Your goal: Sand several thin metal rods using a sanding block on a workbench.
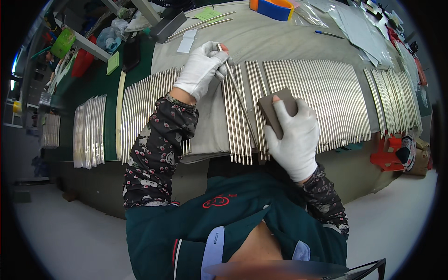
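My left hand (201,71), in a white glove with bare fingertips, is closed round the upper end of a thin silvery metal rod (239,96). The rod slants down to the right, over a narrow group of similar rods (234,126). In my gloved right hand (297,136) is a grey-brown rectangular block (273,113), gripped with the thumb on its top face. The block sits over the left part of a wide row of rods (322,95), close to the slanting rod; whether they touch I cannot tell.
More rods (145,100) lie left of my left arm, and wrapped bundles stand at the far left (91,130) and right (396,100). At the back are an orange-and-blue tape roll (275,9), a pen (329,34), plastic bags and a dark grey box (169,27).
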A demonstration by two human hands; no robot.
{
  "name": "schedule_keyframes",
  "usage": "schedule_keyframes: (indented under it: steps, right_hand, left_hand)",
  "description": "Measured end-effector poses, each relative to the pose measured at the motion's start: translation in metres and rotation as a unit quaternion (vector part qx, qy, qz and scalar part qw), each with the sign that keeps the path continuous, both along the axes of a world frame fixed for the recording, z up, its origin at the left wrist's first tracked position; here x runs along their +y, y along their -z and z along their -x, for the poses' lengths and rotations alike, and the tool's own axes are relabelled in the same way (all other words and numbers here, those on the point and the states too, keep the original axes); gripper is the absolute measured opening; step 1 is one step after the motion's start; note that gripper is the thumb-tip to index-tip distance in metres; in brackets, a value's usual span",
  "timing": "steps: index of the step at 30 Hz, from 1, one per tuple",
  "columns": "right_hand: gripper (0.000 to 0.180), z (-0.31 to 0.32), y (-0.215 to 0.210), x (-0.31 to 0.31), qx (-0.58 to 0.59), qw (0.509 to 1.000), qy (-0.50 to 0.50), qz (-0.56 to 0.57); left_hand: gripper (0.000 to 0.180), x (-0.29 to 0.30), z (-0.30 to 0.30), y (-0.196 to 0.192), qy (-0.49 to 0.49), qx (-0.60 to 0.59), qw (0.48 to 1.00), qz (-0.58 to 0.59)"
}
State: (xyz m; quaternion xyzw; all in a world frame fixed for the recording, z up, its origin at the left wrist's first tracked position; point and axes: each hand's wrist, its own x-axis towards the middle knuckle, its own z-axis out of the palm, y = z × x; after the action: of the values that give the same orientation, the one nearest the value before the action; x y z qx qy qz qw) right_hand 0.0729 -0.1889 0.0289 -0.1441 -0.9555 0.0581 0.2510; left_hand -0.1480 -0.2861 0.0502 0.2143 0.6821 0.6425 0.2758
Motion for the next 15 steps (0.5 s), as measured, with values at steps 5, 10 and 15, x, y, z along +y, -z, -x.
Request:
schedule_keyframes:
  steps: [5, 10, 15]
  right_hand:
    - [0.057, 0.001, 0.001, -0.002, -0.021, 1.000, -0.016, -0.005]
    - [0.053, 0.002, -0.011, -0.016, -0.005, 0.989, -0.132, 0.061]
    - [0.055, 0.006, -0.002, 0.016, -0.002, 0.999, 0.039, 0.006]
  left_hand:
    - [0.017, 0.000, 0.001, 0.002, 0.009, 0.000, 1.000, -0.005]
    - [0.017, 0.002, 0.000, 0.000, 0.005, 0.028, 1.000, -0.002]
    - [0.016, 0.009, 0.002, 0.002, -0.017, 0.019, 1.000, 0.006]
